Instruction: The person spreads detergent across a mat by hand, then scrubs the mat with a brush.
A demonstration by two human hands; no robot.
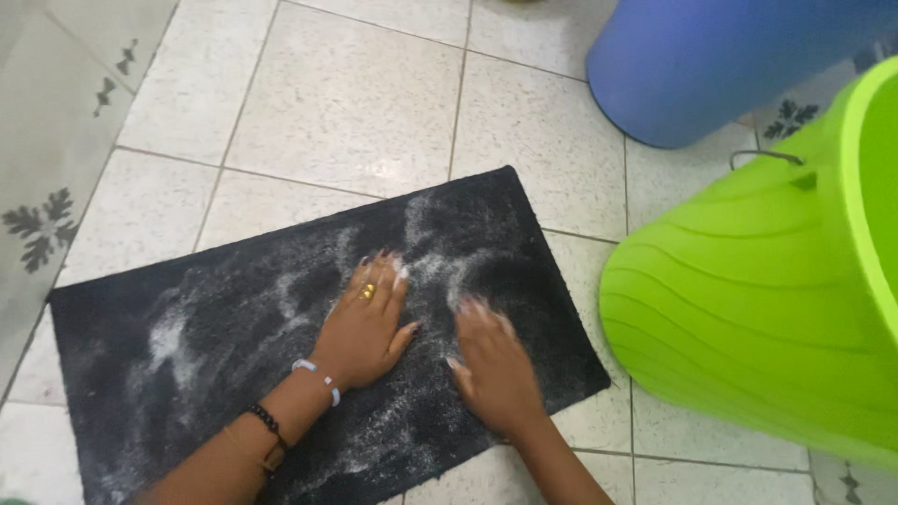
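Nearest the camera, two bare forearms reach in from the bottom edge. The left wrist carries a black bead bracelet (pixel 267 419), a thin gold bangle (pixel 245 447) and a pale bead bracelet (pixel 318 376). The left hand (pixel 365 323) lies flat, palm down and fingers spread wide, pressed on the dark rectangular pile mat (pixel 224 346); it holds nothing, and a gold ring (pixel 368 291) sits on one finger. Just beside it, the right hand (pixel 493 360) also rests open and palm down on the mat, grasping nothing; its fingertips are blurred and dusted white.

The mat lies slightly askew on the floor of pale speckled tiles (pixel 346 93), its near edge running out of view at the bottom. White powder (pixel 168 341) is smeared across its pile in streaks and patches, thickest around the fingers of both hands and toward the left half.

To the right, near the mat's corner but apart from it, stands a bright green ribbed plastic bucket (pixel 758 309) with a wire handle (pixel 767 157). Beyond it, at the top, is a blue plastic drum (pixel 711 65). Along the far left runs a strip of tiles with a grey leaf pattern (pixel 42 224).
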